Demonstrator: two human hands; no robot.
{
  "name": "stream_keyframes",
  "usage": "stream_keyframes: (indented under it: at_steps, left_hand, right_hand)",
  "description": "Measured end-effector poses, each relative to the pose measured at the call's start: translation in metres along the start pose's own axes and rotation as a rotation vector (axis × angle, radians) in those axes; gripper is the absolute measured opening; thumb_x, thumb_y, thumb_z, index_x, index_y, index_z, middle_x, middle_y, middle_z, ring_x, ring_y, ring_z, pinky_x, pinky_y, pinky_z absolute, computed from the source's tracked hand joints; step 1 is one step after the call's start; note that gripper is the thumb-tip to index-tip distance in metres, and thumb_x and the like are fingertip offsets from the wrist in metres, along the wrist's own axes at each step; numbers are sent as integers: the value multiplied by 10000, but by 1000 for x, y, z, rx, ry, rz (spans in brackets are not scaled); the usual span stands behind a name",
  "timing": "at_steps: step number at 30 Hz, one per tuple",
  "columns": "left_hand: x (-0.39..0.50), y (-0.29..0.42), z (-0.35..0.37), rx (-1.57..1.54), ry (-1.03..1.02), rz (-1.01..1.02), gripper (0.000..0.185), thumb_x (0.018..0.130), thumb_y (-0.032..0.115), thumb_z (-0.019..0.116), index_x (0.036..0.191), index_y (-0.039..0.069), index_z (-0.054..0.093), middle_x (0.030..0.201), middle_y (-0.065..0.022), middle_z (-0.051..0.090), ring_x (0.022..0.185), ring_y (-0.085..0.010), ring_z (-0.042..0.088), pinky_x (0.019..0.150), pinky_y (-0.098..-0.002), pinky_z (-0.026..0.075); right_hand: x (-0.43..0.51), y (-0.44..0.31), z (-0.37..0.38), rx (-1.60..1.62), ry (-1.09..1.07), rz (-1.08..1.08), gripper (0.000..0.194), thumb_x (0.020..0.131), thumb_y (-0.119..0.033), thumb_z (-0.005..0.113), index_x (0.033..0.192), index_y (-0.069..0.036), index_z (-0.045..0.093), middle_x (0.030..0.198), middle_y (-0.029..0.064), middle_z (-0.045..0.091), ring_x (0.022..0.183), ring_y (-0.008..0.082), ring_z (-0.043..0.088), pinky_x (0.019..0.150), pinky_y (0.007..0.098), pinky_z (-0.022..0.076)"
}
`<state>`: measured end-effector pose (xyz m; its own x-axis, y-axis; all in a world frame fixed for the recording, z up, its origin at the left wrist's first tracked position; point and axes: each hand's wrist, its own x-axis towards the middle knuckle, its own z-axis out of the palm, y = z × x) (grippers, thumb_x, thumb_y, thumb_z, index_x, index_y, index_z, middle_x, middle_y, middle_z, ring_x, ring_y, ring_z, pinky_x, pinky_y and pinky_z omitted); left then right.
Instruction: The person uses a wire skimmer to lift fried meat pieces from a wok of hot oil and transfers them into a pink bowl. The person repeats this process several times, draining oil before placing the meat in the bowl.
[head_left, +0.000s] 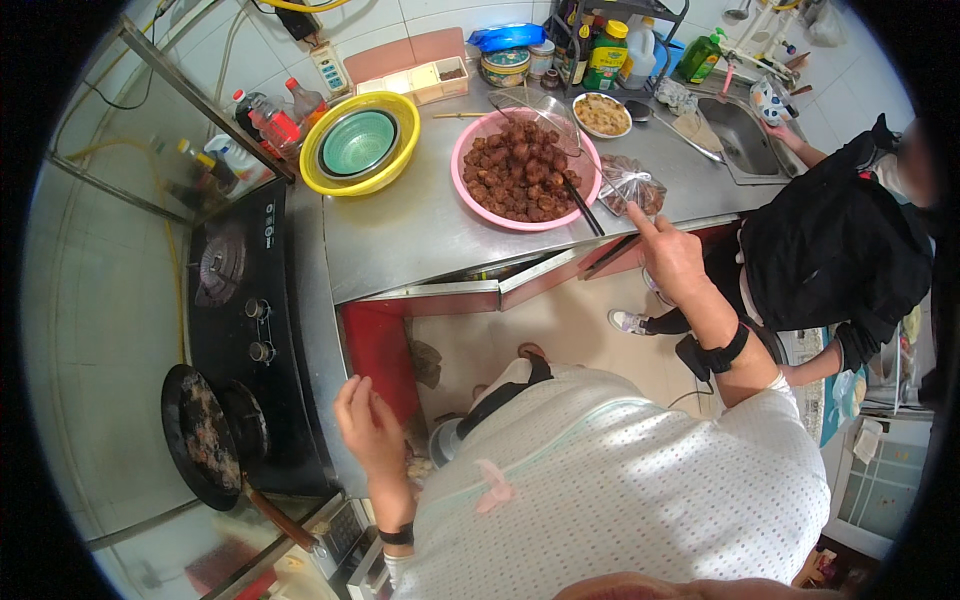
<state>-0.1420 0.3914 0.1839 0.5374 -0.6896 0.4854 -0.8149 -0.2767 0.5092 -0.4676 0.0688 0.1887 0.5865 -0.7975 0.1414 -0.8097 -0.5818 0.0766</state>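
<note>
My right hand (671, 251) is closed around the handle of a wire-mesh skimmer (536, 112), with the index finger laid along it. The mesh hangs over the far edge of a pink basin (459, 180). Dark brown fried balls (517, 169) are heaped in the basin, and a pair of black chopsticks (585, 206) leans over its near right rim. Beside the basin, near my right fingers, sits a knotted clear plastic bag (632, 184) of brown food. Near the stove-side counter edge, my left hand (367, 424) holds nothing, its fingers loosely bent and slightly apart.
A dark wok (201, 442) with a wooden handle rests on the gas stove (240, 300) at left. Yellow and green nested basins (358, 142) stand on the counter. Cabinet doors (536, 281) hang open below. A person in black (832, 232) holds a bowl at the sink (739, 139).
</note>
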Motion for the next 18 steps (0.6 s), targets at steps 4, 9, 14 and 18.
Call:
stream_keyframes:
  at_steps: [4, 9, 14, 18]
  left_hand:
    - [-5, -10, -3, 8, 28, -34, 246, 847, -59, 585, 1085, -14, 627, 1113, -191, 584, 1013, -342, 598, 867, -387, 496]
    - [-18, -31, -24, 130, 117, -74, 217, 859, -56, 568, 1064, -24, 633, 1105, -184, 591, 1007, -342, 603, 867, -389, 496]
    - [-33, -47, -73, 264, 274, -166, 234, 870, -61, 564, 1089, -17, 636, 1113, -185, 594, 1013, -333, 603, 876, -380, 492]
    - [-54, -61, -121, 458, 429, -243, 263, 819, -70, 582, 1061, 5, 652, 1113, -160, 606, 987, -330, 613, 820, -371, 512]
  right_hand:
    - [2, 9, -2, 31, 22, 63, 610, 818, -59, 558, 1403, -200, 457, 896, 160, 616, 708, 353, 651, 612, 456, 529]
    - [9, 20, -6, 544, 110, 143, 584, 832, -30, 599, 1396, -119, 475, 1096, 183, 654, 957, 296, 647, 849, 372, 502]
    - [33, -9, -25, 1230, -13, 252, 556, 897, -36, 591, 1425, 2, 420, 1192, 80, 615, 1026, 119, 558, 902, 266, 446]
    - [62, -83, -56, 1371, -232, 79, 563, 896, 15, 555, 1440, -18, 411, 1084, 28, 612, 825, 38, 538, 681, 185, 433]
